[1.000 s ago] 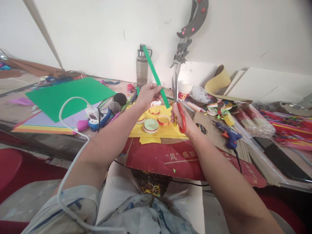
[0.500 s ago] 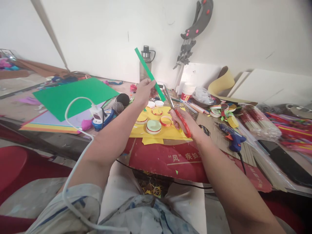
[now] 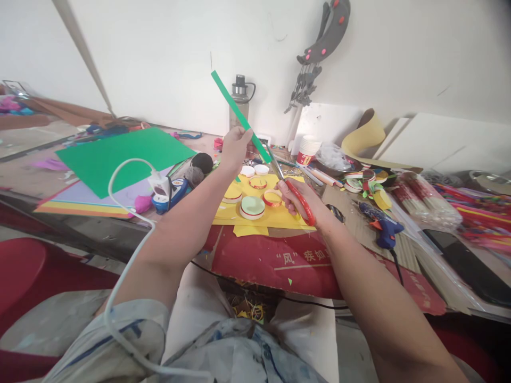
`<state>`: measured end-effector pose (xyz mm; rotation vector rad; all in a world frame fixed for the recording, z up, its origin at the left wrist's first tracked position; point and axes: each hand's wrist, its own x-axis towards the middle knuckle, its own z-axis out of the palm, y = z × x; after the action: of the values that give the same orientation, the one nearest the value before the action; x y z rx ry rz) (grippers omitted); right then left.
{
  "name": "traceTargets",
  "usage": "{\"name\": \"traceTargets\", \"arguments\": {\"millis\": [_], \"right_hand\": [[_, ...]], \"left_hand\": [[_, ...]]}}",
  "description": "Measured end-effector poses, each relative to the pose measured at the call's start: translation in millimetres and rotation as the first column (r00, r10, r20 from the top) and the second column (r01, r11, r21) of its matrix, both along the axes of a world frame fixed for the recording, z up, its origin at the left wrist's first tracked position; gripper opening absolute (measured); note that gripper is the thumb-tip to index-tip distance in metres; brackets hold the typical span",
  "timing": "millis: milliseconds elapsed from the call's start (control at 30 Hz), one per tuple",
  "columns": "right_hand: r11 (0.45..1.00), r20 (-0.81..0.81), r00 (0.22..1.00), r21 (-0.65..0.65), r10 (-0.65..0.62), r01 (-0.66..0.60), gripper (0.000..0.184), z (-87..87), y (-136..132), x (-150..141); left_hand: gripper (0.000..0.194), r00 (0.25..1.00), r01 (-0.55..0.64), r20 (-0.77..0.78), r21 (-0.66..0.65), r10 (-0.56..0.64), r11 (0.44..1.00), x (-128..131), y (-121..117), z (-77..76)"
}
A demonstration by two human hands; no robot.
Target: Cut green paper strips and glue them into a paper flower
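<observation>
My left hand (image 3: 237,146) pinches a narrow green paper strip (image 3: 229,99) near its middle, its long end slanting up to the left. Closed around the red handles of a pair of scissors (image 3: 301,201) is my right hand (image 3: 305,197). The blades meet the strip's lower end; whether they have cut into it I cannot tell. Beneath both hands lies a yellow sheet (image 3: 279,217). On it stand a round piece with a pale green top (image 3: 252,206), a red and yellow ring (image 3: 272,198) and other small round pieces.
A large green sheet (image 3: 120,157) covers coloured papers at the left, beside a blue power strip (image 3: 170,198) with a white cable. A bottle (image 3: 239,101) and paper cups (image 3: 308,149) stand at the back. To the right lie a blue glue gun (image 3: 385,229) and a black phone (image 3: 467,263).
The green strip's upper end has swung left and up a little, and its lower end has come against the scissor blades. Both hands have barely shifted.
</observation>
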<state>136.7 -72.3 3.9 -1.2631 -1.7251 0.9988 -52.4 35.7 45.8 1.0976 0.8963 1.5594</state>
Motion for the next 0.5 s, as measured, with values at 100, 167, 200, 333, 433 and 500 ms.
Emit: {"name": "traceTargets", "arguments": {"millis": [100,167,200,333,433,500], "right_hand": [[0.999,-0.039,0.999,-0.050,-0.011,0.009,0.070,1.0,-1.0,-1.8],[0.997,-0.070,0.997,-0.081,-0.012,0.006,0.073,2.2,-2.2,-3.2],[0.996,-0.082,0.997,-0.094,-0.011,0.003,0.074,2.8,-2.8,-3.8],[0.993,-0.100,0.995,-0.121,-0.026,0.013,0.074,3.6,-4.2,-5.0],[0.992,-0.112,0.993,-0.129,-0.029,0.015,0.073,2.4,-3.4,-4.7],[0.992,-0.106,0.994,-0.128,-0.021,0.007,0.072,1.1,-2.0,-4.1]], "left_hand": [[0.029,1.000,0.004,-0.005,-0.009,-0.004,1.000,0.1,-1.6,0.9],[0.030,1.000,0.020,-0.010,-0.016,-0.020,1.000,0.1,-3.2,1.6],[0.031,1.000,0.029,-0.010,-0.019,-0.029,0.999,0.1,-4.0,1.9],[0.032,0.999,0.038,0.003,-0.026,-0.038,0.999,0.1,-6.4,2.6],[0.031,0.999,0.042,0.013,-0.030,-0.042,0.999,-0.1,-7.1,2.5],[0.030,0.998,0.058,0.027,-0.026,-0.057,0.998,-0.6,-6.8,1.9]]}}
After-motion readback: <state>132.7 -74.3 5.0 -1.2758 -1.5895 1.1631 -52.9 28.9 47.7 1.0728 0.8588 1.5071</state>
